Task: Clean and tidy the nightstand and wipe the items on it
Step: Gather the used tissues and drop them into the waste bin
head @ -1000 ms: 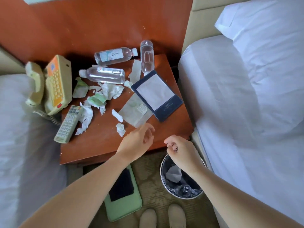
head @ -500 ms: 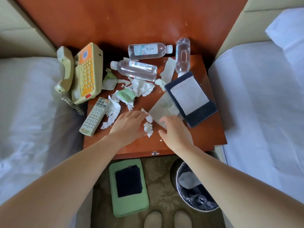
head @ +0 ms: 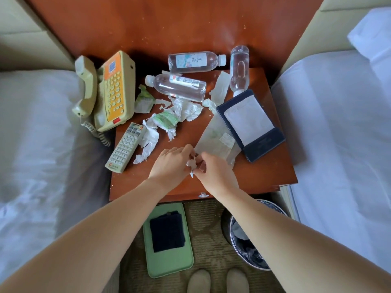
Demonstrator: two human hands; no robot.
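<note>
The wooden nightstand carries a yellow phone, a remote, three clear bottles lying down, a dark notepad holder, a flat grey wrapper and several torn tissue scraps. Near the front middle, my left hand and my right hand meet, fingers curled round small white tissue scraps held between them just above the wood.
White beds flank the nightstand on both sides. On the carpet below stand a black-lined bin with paper in it and a green tray holding a dark folded cloth. My slippers show at the bottom edge.
My right hand came up from over the bin to the nightstand. Both hands closed in on the two loose scraps near the wrapper and gathered them between the fingers.
</note>
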